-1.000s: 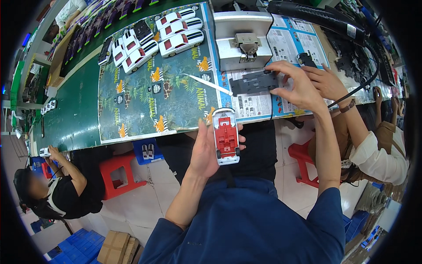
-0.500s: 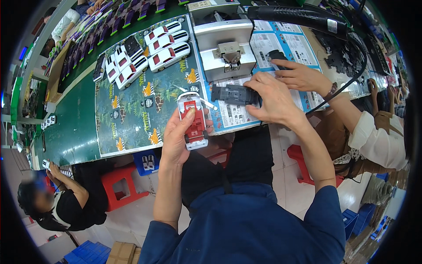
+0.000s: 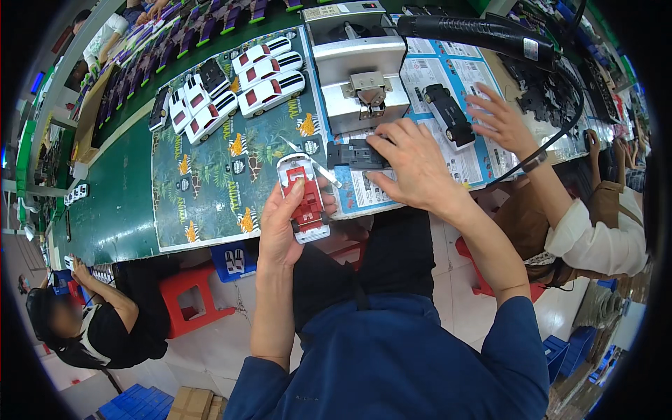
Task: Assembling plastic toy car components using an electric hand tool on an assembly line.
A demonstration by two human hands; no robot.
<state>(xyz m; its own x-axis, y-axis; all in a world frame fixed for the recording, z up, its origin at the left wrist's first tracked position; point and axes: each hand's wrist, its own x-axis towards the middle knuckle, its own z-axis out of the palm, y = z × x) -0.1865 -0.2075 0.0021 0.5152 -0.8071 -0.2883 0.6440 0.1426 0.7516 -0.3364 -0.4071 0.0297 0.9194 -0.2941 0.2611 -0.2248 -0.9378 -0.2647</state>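
My left hand (image 3: pixel 278 222) holds a white toy car body (image 3: pixel 320 231) upside down, its red interior (image 3: pixel 306 203) facing up and my thumb pressed on it. On the table's front part, my right hand (image 3: pixel 418 168) grips the right end of a black toy car chassis (image 3: pixel 347 155) between thumb and fingers. The chassis lies just in front of a silver metal press-like machine (image 3: pixel 360 63). A thin white stick-like tool (image 3: pixel 325 175) rests between the car body and the chassis.
White toy cars (image 3: pixel 269 93) stand in rows at the back left. Right of the machine lies another black chassis with wheels (image 3: pixel 448 115), beside a co-worker's open hand (image 3: pixel 502 120). A thick black hose (image 3: pixel 476 31) crosses above, and a black cable (image 3: pixel 560 133) curves down at right.
My right hand has moved left with the black chassis. The co-worker's hand has drawn back to the right, leaving the wheeled black chassis in plain view. My left hand has barely moved.
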